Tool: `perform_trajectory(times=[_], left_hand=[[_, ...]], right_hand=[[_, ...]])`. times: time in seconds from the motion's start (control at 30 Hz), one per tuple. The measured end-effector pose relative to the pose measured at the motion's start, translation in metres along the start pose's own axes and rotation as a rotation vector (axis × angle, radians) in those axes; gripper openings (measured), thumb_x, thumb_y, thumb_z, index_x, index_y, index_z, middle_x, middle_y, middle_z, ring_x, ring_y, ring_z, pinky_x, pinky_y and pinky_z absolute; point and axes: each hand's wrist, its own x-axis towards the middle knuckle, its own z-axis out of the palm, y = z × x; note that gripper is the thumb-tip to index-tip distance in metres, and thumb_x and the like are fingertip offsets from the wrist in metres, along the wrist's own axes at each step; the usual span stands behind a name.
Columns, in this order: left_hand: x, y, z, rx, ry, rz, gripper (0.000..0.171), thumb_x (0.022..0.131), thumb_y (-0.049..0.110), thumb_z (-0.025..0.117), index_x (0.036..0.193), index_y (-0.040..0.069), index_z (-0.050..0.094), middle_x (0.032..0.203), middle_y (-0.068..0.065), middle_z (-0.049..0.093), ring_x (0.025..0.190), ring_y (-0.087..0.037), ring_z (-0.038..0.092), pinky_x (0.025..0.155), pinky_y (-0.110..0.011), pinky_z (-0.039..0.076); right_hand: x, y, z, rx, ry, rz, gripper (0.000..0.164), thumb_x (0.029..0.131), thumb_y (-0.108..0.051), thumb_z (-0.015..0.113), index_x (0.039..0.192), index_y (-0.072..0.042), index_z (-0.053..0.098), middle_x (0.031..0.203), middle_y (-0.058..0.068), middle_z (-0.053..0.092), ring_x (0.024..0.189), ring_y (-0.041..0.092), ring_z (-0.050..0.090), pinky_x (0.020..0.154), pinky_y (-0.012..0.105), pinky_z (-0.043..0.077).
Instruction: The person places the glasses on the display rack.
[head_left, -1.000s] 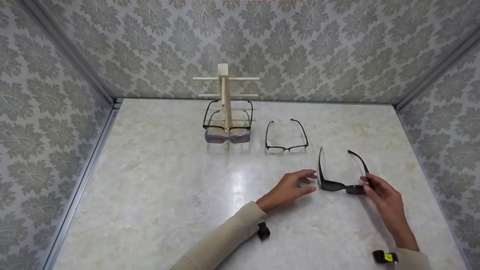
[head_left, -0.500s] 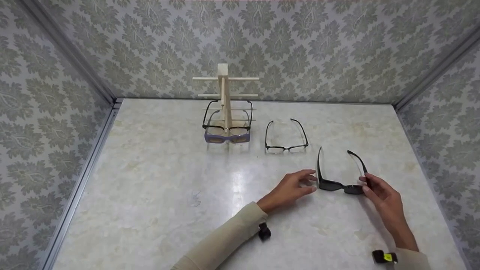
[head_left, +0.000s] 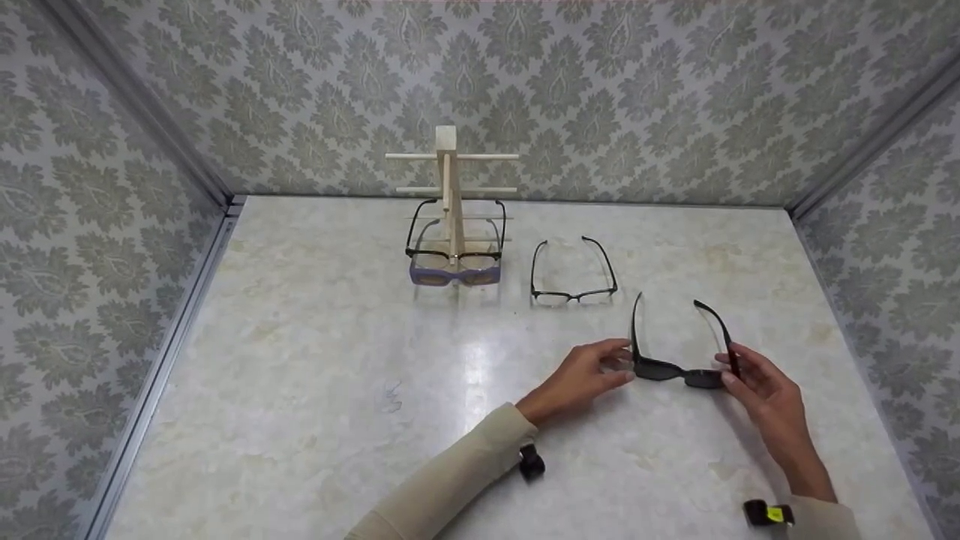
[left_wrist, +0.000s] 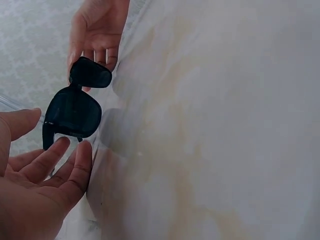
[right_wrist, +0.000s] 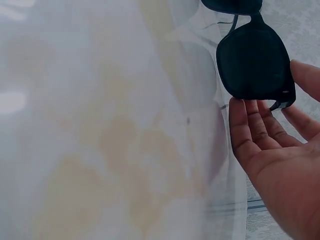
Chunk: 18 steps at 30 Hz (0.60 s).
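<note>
Head camera: a pale marbled counter (head_left: 300,337) carries a wooden eyewear stand (head_left: 446,140) near its back edge. The right hand (head_left: 772,397) pinches one temple of the black sunglasses (head_left: 657,370) near the hinge; the left hand (head_left: 581,380), fingers and thumb apart, is at the other temple (whether touching, I cannot tell). The sunglasses, temples unfolded, are between both hands, nearer the person than the black-framed eyeglasses (head_left: 574,298).

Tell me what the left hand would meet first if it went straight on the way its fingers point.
The left hand would probably meet the dark sunglasses first, at the nearer temple arm, right by its fingertips; whether they touch is unclear.
</note>
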Motion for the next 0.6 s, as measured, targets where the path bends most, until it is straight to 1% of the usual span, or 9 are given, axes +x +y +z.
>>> perform_trajectory(times=[0.07,0.17,0.23,0.33,0.43,0.6], left_hand=[[0.0,0.001,0.0,-0.023,0.003,-0.01,0.055,0.107,0.012,0.075,0.158,0.003,0.057,0.139,-0.01,0.074,0.123,-0.017,0.074,0.091,-0.021,0.061],[-0.001,0.002,0.001,-0.067,0.015,-0.023,0.055,0.106,0.009,0.075,0.158,0.002,0.057,0.138,-0.01,0.075,0.121,-0.015,0.074,0.087,-0.024,0.063],[-0.001,0.003,0.001,-0.081,0.033,-0.021,0.055,0.106,0.008,0.075,0.157,0.0,0.058,0.135,-0.01,0.076,0.117,-0.012,0.074,0.087,-0.025,0.064],[-0.002,0.005,0.0,-0.063,0.066,0.003,0.053,0.106,0.009,0.076,0.155,-0.001,0.059,0.132,-0.011,0.077,0.113,-0.01,0.075,0.091,-0.023,0.062],[-0.004,0.007,-0.002,-0.032,0.092,0.029,0.052,0.106,0.01,0.076,0.154,-0.002,0.06,0.129,-0.011,0.078,0.111,-0.011,0.075,0.094,-0.02,0.059],[-0.006,0.01,-0.005,-0.036,0.114,0.035,0.053,0.105,0.013,0.077,0.154,-0.002,0.061,0.127,-0.011,0.079,0.11,-0.011,0.075,0.086,-0.022,0.062]], right_hand=[[0.0,0.0,0.0,0.039,-0.002,0.003,0.056,0.106,-0.003,0.074,0.158,0.005,0.054,0.134,0.01,0.075,0.127,0.009,0.069,0.1,0.014,0.055],[-0.001,-0.001,0.0,0.071,-0.008,-0.004,0.056,0.106,-0.001,0.073,0.158,0.006,0.054,0.135,0.011,0.074,0.128,0.01,0.069,0.101,0.015,0.055],[-0.002,-0.002,0.001,0.076,-0.006,-0.013,0.056,0.106,0.001,0.072,0.158,0.006,0.053,0.134,0.011,0.075,0.127,0.011,0.07,0.1,0.016,0.056],[-0.003,-0.006,0.003,0.091,-0.001,-0.022,0.058,0.104,0.004,0.072,0.158,0.006,0.052,0.133,0.012,0.075,0.126,0.013,0.071,0.099,0.017,0.057],[-0.004,-0.01,0.004,0.11,0.0,-0.03,0.06,0.103,0.007,0.072,0.159,0.007,0.051,0.133,0.013,0.075,0.126,0.015,0.072,0.097,0.018,0.059],[-0.004,-0.017,0.007,0.074,0.002,-0.04,0.059,0.103,0.006,0.073,0.159,0.006,0.052,0.134,0.014,0.075,0.126,0.017,0.072,0.1,0.018,0.057]])
